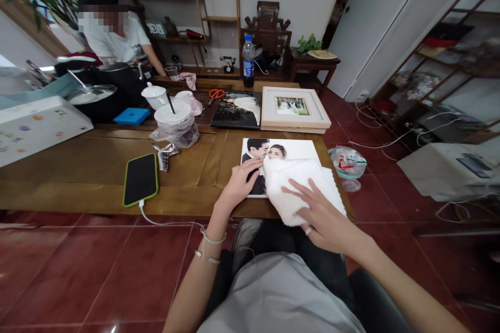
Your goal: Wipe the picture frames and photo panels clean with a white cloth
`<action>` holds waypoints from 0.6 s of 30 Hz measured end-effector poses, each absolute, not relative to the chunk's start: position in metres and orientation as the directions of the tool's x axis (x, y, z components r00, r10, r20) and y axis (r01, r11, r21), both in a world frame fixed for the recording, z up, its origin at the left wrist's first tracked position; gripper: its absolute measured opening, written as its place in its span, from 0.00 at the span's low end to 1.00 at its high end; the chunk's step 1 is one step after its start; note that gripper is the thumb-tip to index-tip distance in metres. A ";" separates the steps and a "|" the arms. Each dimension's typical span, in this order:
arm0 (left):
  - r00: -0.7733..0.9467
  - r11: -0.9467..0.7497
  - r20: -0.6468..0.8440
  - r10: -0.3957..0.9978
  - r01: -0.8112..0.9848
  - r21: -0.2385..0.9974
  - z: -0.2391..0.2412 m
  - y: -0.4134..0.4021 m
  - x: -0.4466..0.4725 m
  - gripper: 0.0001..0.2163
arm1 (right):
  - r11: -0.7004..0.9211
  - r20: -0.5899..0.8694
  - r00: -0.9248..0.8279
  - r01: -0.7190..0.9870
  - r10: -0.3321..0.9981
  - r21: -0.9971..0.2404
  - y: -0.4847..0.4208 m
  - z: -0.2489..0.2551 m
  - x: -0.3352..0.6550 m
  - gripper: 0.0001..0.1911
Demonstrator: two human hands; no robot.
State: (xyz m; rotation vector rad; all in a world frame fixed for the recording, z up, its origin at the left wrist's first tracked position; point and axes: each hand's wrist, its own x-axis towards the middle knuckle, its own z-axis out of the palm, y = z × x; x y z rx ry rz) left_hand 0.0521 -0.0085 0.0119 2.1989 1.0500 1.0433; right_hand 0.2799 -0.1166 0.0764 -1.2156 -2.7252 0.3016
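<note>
A white photo print (291,150) of a couple lies flat at the near edge of the low wooden table (97,177). My left hand (239,183) rests on its left side with the fingers stretched out flat, holding nothing. A folded white cloth (299,187) covers the print's lower right part. My right hand (322,214) lies flat on that cloth, fingers spread and pressing down on it.
A green-cased phone (141,179) on a cable lies to the left, with a metal clip (164,155) and a bagged cup (174,124) behind it. A dark photo (237,109), a framed photo (294,109), scissors (215,94) and a bottle (248,61) stand further back. Another person (111,28) sits at far left.
</note>
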 end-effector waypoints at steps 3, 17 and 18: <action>0.411 -0.593 0.437 0.800 0.429 0.682 0.012 -0.008 0.053 0.13 | 0.666 0.000 -0.695 0.690 0.719 -0.283 -0.128 0.084 0.289 0.15; 0.412 -0.597 0.444 0.796 0.412 0.688 0.010 -0.008 0.051 0.14 | 0.404 0.004 -0.424 0.859 0.906 -0.313 -0.031 0.067 0.329 0.17; 0.412 -0.593 0.439 0.798 0.411 0.692 0.010 -0.008 0.051 0.14 | 0.391 0.030 -0.402 0.867 0.915 -0.308 -0.021 0.065 0.328 0.17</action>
